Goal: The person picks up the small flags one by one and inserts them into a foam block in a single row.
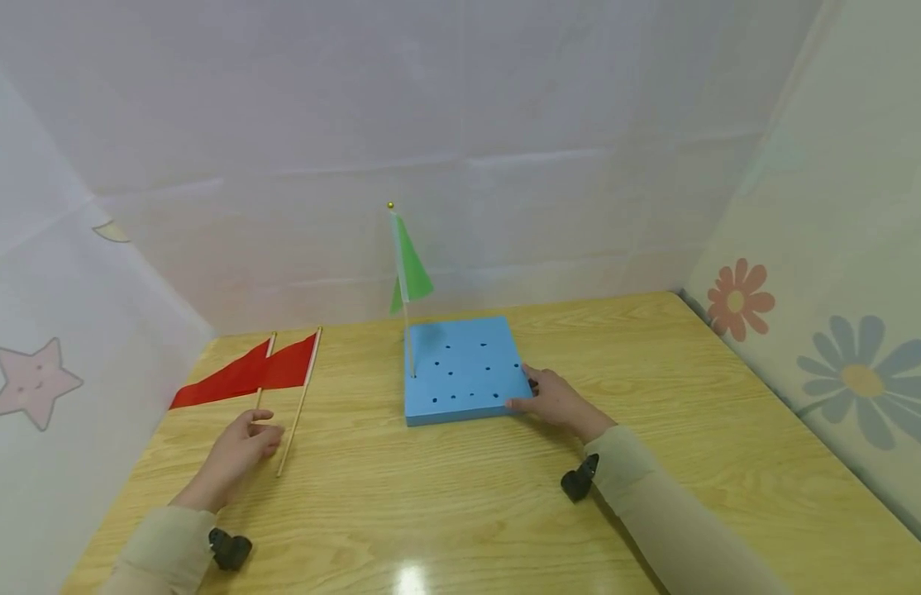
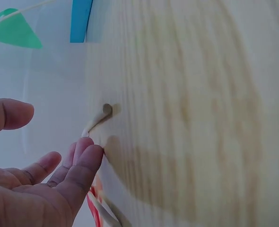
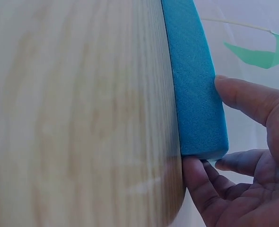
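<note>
A blue foam board [image 1: 468, 364] with several small holes lies on the table. A green flag [image 1: 412, 260] on a thin stick stands upright in a hole at its left side. My right hand [image 1: 560, 402] holds the board's front right corner, thumb on the top edge and fingers against the side [image 3: 203, 163]. Two red flags on wooden sticks lie to the left, one more to the right [image 1: 293, 364] and overlapping the other [image 1: 222, 380]. My left hand [image 1: 240, 446] is between the stick ends, thumb apart from the fingers, fingertips close to a stick [image 2: 99, 118].
The light wooden table [image 1: 371, 512] meets a white cloth backdrop [image 1: 542, 207] at the back. Printed cloth walls stand at both sides, with a star [image 1: 32, 384] on the left and flowers [image 1: 862, 380] on the right. A small black camera sits on each wrist.
</note>
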`<state>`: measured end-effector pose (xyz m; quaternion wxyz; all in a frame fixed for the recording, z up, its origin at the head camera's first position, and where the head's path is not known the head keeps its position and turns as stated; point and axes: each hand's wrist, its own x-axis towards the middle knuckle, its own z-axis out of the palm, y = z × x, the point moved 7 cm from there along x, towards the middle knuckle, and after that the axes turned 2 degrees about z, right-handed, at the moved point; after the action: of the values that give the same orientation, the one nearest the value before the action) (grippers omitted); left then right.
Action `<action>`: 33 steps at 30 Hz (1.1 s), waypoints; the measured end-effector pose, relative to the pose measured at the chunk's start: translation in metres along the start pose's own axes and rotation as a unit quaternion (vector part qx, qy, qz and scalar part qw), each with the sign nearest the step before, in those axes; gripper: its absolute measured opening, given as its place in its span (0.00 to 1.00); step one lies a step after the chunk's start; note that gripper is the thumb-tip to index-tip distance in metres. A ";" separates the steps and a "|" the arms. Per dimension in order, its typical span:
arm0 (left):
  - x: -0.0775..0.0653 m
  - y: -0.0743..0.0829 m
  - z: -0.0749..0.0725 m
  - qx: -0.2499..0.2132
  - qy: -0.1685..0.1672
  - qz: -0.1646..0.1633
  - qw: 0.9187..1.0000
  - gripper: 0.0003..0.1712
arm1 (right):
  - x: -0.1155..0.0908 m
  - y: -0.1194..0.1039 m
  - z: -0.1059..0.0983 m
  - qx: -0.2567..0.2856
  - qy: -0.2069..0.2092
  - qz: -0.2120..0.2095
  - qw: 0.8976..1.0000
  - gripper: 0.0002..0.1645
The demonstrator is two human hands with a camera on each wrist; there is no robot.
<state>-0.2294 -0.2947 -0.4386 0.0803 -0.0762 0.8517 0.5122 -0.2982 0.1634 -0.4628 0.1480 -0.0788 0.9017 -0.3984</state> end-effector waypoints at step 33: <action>0.019 0.009 0.006 0.257 0.000 0.051 0.965 0.23 | 0.001 -0.002 -0.002 -0.010 0.003 -0.014 1.000 0.53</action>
<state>-0.2498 -0.2863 -0.4378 0.0708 -0.0094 0.9576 0.2792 -0.2996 0.1630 -0.4598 0.1394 -0.0913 0.9049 -0.3918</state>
